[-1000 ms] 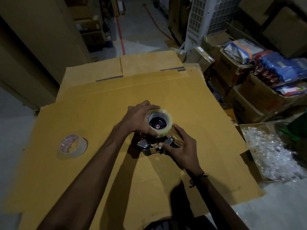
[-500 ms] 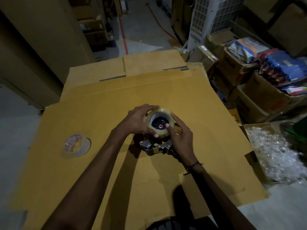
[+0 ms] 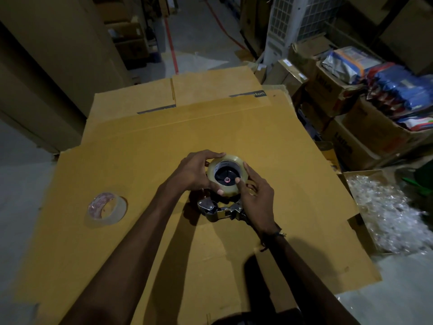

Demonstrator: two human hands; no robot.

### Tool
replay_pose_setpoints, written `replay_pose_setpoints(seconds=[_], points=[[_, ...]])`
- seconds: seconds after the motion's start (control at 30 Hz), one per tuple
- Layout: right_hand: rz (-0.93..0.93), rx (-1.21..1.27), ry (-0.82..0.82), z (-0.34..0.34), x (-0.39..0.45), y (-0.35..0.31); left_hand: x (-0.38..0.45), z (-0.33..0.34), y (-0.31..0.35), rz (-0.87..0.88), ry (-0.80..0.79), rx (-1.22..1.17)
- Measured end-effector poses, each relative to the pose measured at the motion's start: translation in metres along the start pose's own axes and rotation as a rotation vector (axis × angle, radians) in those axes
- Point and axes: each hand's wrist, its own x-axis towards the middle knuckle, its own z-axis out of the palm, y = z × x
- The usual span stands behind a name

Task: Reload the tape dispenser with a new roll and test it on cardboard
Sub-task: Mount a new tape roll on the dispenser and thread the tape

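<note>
A clear new tape roll (image 3: pixel 234 161) sits on the black hub of the tape dispenser (image 3: pixel 212 208), which lies on its side on a large flat cardboard sheet (image 3: pixel 140 165). My left hand (image 3: pixel 194 172) grips the roll's left rim, fingers curled over the top and thumb under its front edge. My right hand (image 3: pixel 255 195) holds the roll's right side, with the index finger along the rim and the thumb on the hub. The dispenser's metal front parts show below the roll; its handle is hidden under my right hand.
A nearly used-up tape roll (image 3: pixel 106 208) lies on the cardboard at the left. Open cartons with packaged goods (image 3: pixel 346 90) stack up on the right, beside a box of clear plastic bits (image 3: pixel 386 212). A tall cardboard wall (image 3: pixel 46 66) stands at the left.
My right hand has left the dispenser's metal front and come up onto the roll's right side and hub. The left hand keeps its grip on the roll.
</note>
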Motion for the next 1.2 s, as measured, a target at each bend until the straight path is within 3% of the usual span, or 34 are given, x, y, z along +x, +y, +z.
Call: replay_pose_setpoints(seconds=[0.3, 0.43, 1.2], points=[[0.028, -0.030, 0.010, 0.003, 0.001, 0.012, 0.004, -0.003, 0.001, -0.077, -0.048, -0.002], [0.066, -0.157, -0.024, 0.003, 0.005, 0.027, 0.005, 0.004, -0.001, -0.106, -0.086, 0.021], [0.116, -0.226, -0.042, 0.006, 0.014, 0.031, 0.013, 0.024, 0.007, -0.299, -0.021, -0.001]])
